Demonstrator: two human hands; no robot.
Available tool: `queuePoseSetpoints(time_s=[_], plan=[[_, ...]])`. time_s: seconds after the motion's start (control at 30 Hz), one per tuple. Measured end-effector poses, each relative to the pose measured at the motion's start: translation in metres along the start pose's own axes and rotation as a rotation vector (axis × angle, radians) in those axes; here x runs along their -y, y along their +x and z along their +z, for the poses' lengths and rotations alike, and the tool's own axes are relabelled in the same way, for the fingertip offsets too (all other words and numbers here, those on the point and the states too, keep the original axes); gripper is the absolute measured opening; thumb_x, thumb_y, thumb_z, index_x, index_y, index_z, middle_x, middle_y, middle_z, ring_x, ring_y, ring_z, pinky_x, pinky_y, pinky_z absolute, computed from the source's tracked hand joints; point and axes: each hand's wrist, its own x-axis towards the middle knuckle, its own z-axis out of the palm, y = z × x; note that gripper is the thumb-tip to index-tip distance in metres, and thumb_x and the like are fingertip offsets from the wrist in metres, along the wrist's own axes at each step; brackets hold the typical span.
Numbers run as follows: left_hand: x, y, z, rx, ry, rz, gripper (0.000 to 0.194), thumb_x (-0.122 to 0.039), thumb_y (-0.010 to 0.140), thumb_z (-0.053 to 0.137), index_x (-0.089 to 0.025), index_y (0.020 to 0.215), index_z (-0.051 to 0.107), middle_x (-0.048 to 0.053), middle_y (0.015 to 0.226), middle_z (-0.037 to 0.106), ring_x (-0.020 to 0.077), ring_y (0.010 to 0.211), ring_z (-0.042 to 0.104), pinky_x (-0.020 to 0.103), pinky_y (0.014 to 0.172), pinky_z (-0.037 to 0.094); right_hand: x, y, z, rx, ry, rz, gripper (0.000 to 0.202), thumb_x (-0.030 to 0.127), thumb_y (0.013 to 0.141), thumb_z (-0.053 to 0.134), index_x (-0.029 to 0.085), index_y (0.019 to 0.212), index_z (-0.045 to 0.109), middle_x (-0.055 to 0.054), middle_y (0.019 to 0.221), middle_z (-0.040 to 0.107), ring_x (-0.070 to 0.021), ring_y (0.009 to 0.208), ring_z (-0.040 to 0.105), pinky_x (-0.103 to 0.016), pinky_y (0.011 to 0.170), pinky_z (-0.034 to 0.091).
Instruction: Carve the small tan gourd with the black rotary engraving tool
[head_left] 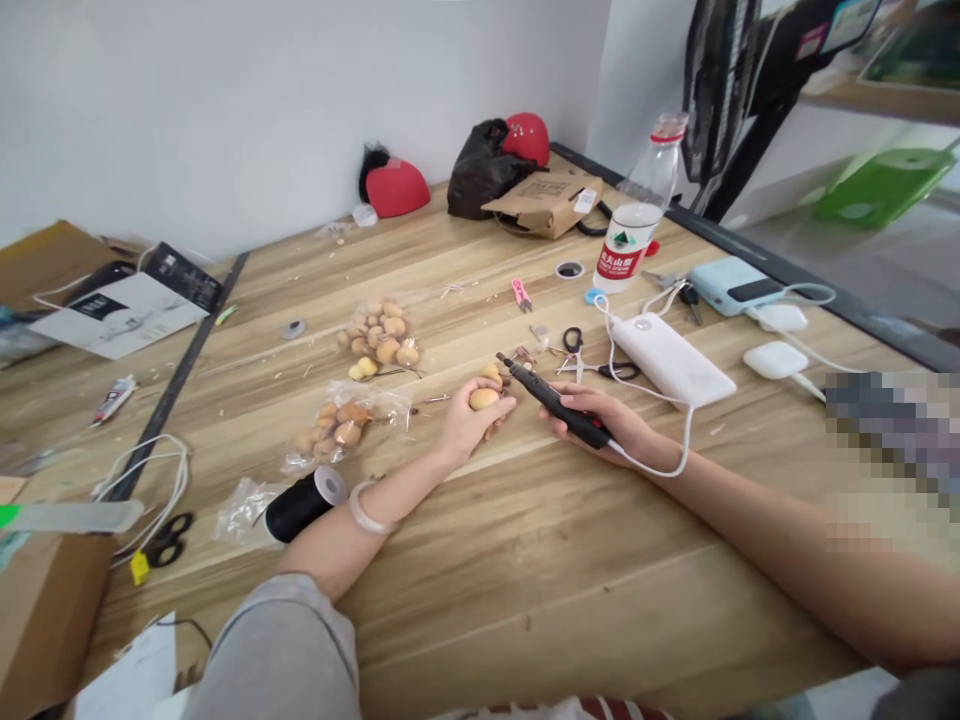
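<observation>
My left hand (474, 425) is closed around a small tan gourd (484, 399), its rounded end showing above the thumb. In my right hand (600, 418) is a black pen-shaped corded electric tool (559, 402). Its narrow tip points up and left, close to the gourd; whether they touch I cannot tell. A white cable (670, 472) runs from the tool's back end towards a white power bank (673, 360). Left of my left hand lie a plastic bag of small gourds (346, 432) and a further pile of gourds (382, 332).
Black-handled scissors (574, 342) and pink snips (520, 294) lie beyond my hands. A water bottle (634, 225) stands at the right. A black thread spool (306, 503) rests beside my left forearm. Farther back are a cardboard box (546, 205) and a red cap (399, 188).
</observation>
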Motion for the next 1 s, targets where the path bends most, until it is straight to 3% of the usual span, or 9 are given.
queuePoseSetpoints(time_s=[0.1,0.3,0.43,0.53,0.7,0.83,1.0], plan=[[0.002,0.001,-0.006,0.087,0.111,-0.006,0.040,-0.033,0.062,0.080,-0.017,0.086,0.052,-0.007,0.063,0.055,0.0037,0.046,0.046,0.017,0.042,0.034,0.001,0.001,-0.003,-0.002,-0.013,0.013,0.028,0.019,0.072,0.070,0.011,0.099,0.067,-0.008,0.083,0.072,-0.0117,0.056,0.062,-0.020,0.052,0.049],[0.005,0.003,-0.014,0.136,0.158,0.009,0.035,-0.031,0.067,0.077,-0.018,0.087,0.052,-0.004,0.074,0.059,0.0043,0.053,0.049,0.019,0.048,0.039,0.000,0.004,-0.007,-0.025,-0.029,0.051,0.029,0.019,0.075,0.067,0.011,0.103,0.066,-0.008,0.083,0.072,-0.0120,0.057,0.062,-0.021,0.054,0.049],[0.003,-0.002,-0.012,0.207,0.264,0.063,0.031,-0.025,0.067,0.077,-0.017,0.083,0.053,-0.002,0.075,0.060,0.0065,0.063,0.052,0.020,0.060,0.043,0.000,0.004,-0.005,-0.023,-0.056,0.032,0.027,0.019,0.074,0.067,0.011,0.100,0.066,-0.009,0.084,0.072,-0.0117,0.057,0.062,-0.020,0.055,0.049],[0.004,-0.001,-0.014,0.166,0.249,0.085,0.032,-0.026,0.069,0.076,-0.019,0.086,0.050,-0.002,0.076,0.058,0.0081,0.066,0.052,0.023,0.066,0.046,0.001,0.004,-0.006,-0.029,-0.064,0.031,0.027,0.020,0.073,0.069,0.011,0.099,0.067,-0.010,0.084,0.072,-0.0114,0.057,0.061,-0.020,0.054,0.049],[0.009,0.007,-0.018,0.055,0.152,0.126,0.039,-0.017,0.071,0.070,-0.021,0.101,0.045,0.001,0.100,0.057,0.0099,0.076,0.056,0.026,0.074,0.051,0.001,0.004,-0.008,-0.016,-0.075,0.036,0.026,0.021,0.072,0.070,0.014,0.097,0.069,-0.007,0.079,0.072,-0.0129,0.056,0.062,-0.021,0.051,0.049],[0.011,0.010,-0.017,0.079,0.084,0.076,0.038,-0.014,0.075,0.066,-0.020,0.107,0.047,0.005,0.104,0.060,0.0138,0.085,0.063,0.029,0.075,0.055,-0.001,0.003,-0.009,-0.026,-0.107,0.015,0.027,0.020,0.073,0.071,0.015,0.100,0.071,-0.007,0.079,0.073,-0.0132,0.056,0.063,-0.023,0.054,0.051],[0.010,0.010,-0.016,0.111,0.052,0.066,0.039,-0.014,0.067,0.075,-0.018,0.100,0.056,0.005,0.104,0.066,0.0170,0.097,0.066,0.034,0.093,0.052,0.000,0.003,-0.008,0.016,-0.142,0.023,0.029,0.021,0.074,0.072,0.015,0.102,0.072,-0.008,0.081,0.074,-0.0143,0.058,0.065,-0.023,0.056,0.052]])
